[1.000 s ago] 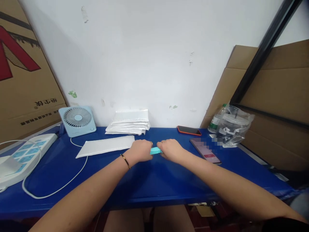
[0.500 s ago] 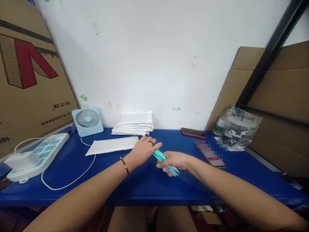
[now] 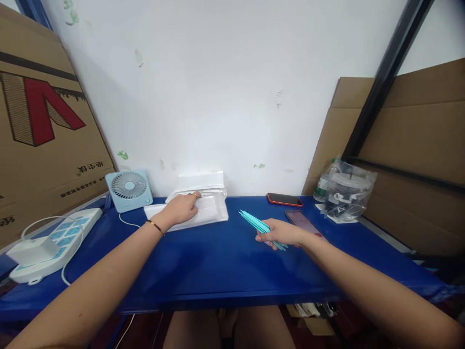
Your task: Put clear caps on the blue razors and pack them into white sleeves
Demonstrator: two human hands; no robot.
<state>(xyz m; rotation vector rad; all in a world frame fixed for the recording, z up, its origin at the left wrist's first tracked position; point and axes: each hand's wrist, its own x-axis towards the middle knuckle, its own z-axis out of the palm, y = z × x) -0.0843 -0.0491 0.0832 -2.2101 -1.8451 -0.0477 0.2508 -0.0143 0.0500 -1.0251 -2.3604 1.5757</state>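
My right hand (image 3: 279,233) is closed round a bundle of thin teal sticks (image 3: 254,222), held above the blue table (image 3: 225,266) with their tips pointing up and left. My left hand (image 3: 181,208) reaches to the back of the table and rests on a flat white padded envelope (image 3: 209,213), fingers bent over its top. A pile of the same white envelopes (image 3: 199,183) leans against the wall just behind that hand. A thin bracelet sits on my left wrist.
A small pale-blue fan (image 3: 129,190), a white power strip (image 3: 51,242) with a plug and cable stand at the left. Two phones (image 3: 285,198) (image 3: 303,220), a bottle and a clear plastic bag (image 3: 347,191) lie at the right. Cardboard boxes flank both sides.
My hands have parted. The left hand let go of the teal sticks and moved back left onto the white envelope; the right hand carried the sticks to the right.
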